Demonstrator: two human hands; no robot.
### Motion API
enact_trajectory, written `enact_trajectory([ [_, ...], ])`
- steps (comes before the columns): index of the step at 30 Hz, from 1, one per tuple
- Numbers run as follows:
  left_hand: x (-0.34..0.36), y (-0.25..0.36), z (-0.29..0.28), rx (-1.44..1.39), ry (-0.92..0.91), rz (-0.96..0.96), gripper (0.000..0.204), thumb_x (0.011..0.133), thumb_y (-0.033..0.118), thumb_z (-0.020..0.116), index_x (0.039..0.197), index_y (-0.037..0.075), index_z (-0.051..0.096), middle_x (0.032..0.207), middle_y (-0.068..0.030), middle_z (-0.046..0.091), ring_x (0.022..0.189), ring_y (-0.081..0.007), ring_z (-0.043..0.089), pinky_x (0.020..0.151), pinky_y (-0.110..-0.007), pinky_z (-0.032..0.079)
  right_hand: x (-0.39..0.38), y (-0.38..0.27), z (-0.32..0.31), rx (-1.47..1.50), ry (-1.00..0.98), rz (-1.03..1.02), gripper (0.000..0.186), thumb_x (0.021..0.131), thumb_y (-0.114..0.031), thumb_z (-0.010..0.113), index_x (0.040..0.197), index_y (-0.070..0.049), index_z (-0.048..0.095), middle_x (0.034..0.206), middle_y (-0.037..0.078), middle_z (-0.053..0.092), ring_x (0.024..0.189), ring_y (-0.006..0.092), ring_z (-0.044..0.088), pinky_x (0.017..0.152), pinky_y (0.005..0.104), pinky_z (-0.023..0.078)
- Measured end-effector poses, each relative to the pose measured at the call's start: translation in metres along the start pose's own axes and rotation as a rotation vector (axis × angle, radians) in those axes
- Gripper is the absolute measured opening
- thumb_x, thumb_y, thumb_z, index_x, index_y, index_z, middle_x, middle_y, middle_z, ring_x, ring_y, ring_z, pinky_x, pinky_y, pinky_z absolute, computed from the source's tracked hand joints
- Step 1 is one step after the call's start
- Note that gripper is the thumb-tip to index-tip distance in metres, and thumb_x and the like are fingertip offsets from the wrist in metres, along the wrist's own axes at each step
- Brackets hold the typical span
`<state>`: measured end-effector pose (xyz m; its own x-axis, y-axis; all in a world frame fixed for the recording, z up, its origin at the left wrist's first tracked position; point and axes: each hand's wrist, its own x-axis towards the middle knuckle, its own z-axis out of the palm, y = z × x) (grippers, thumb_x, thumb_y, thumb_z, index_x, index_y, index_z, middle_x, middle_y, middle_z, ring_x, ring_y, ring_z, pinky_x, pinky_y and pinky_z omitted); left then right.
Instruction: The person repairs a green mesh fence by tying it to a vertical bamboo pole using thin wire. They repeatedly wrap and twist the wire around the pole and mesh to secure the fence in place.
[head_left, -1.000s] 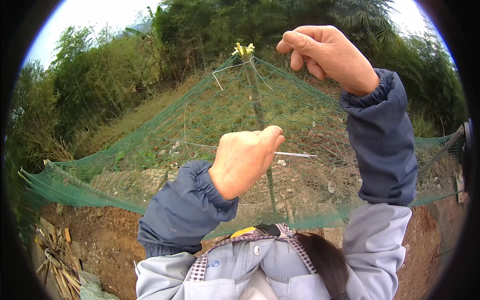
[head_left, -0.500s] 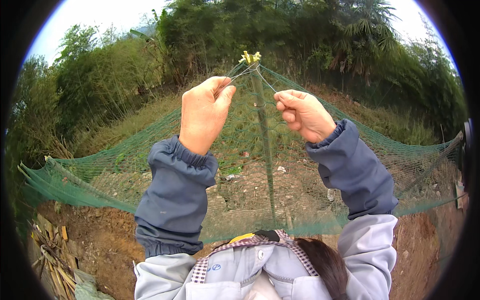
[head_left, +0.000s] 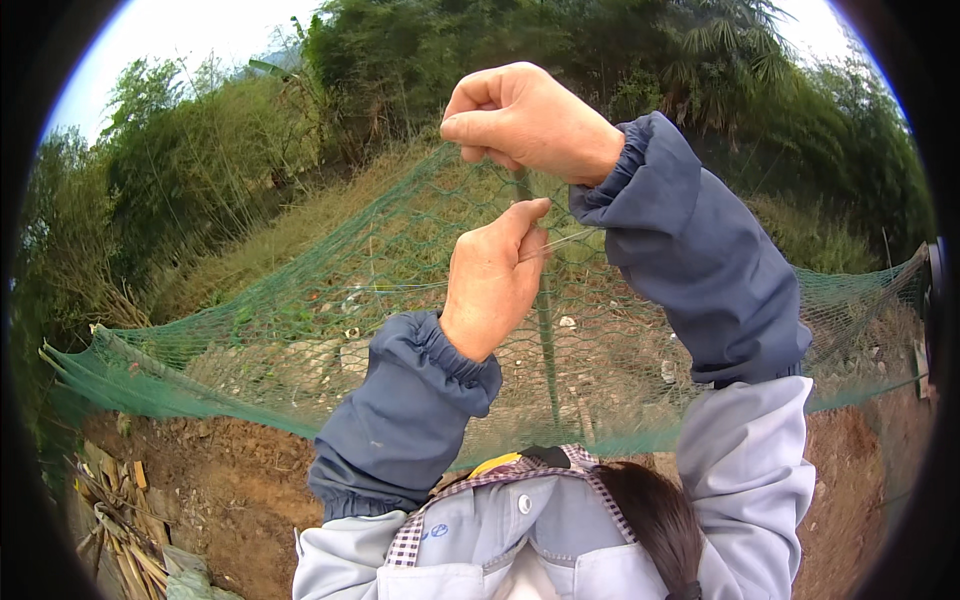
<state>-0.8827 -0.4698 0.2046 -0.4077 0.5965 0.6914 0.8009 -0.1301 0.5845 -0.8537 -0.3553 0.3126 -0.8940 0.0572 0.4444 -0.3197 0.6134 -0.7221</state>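
Note:
My left hand [head_left: 492,280] is closed on thin wire [head_left: 572,238], which sticks out to both sides of it, in front of the green net. My right hand [head_left: 530,125] is raised above it at the top of a wooden post [head_left: 547,350], fingers curled into a pinch; what they hold, if anything, is hidden, as is the post's top. The green mesh net [head_left: 235,370] hangs from around the post and spreads out low to both sides.
Past the net lie a weedy, stony slope [head_left: 300,255] and dense bamboo and trees [head_left: 180,190]. Below the net is brown soil [head_left: 220,460], with a pile of sticks [head_left: 125,530] and pale sheeting [head_left: 195,585] at the lower left.
My right hand has risen and moved left, over the post top. My left hand, higher up half a second ago, has dropped below it and to the right, still with wire.

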Motion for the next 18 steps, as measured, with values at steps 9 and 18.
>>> enact_trajectory([
  [9, 0.002, 0.029, -0.065, 0.114, 0.003, -0.088, 0.016, 0.087, 0.014, 0.058, 0.094, 0.001, 0.063, 0.062, -0.0122, 0.06, 0.056, -0.0206, 0.06, 0.052, -0.031, 0.045, -0.052, 0.02, -0.05, 0.112, 0.314, 0.013, 0.021, 0.091, -0.024, 0.054, 0.095, -0.005, 0.062, 0.07, -0.002, 0.06, 0.052, 0.0012, 0.05, 0.043, 0.0152, 0.036],
  [18, 0.062, 0.009, -0.075, 0.362, 0.195, 0.042, 0.021, 0.077, 0.023, 0.066, 0.092, 0.007, 0.068, 0.084, -0.0105, 0.065, 0.076, -0.0241, 0.064, 0.067, -0.032, 0.049, -0.085, 0.067, 0.028, 0.863, 0.134, 0.372, 0.027, 0.093, -0.023, 0.05, 0.108, -0.001, 0.053, 0.085, 0.004, 0.06, 0.054, 0.004, 0.051, 0.04, 0.0162, 0.036],
])
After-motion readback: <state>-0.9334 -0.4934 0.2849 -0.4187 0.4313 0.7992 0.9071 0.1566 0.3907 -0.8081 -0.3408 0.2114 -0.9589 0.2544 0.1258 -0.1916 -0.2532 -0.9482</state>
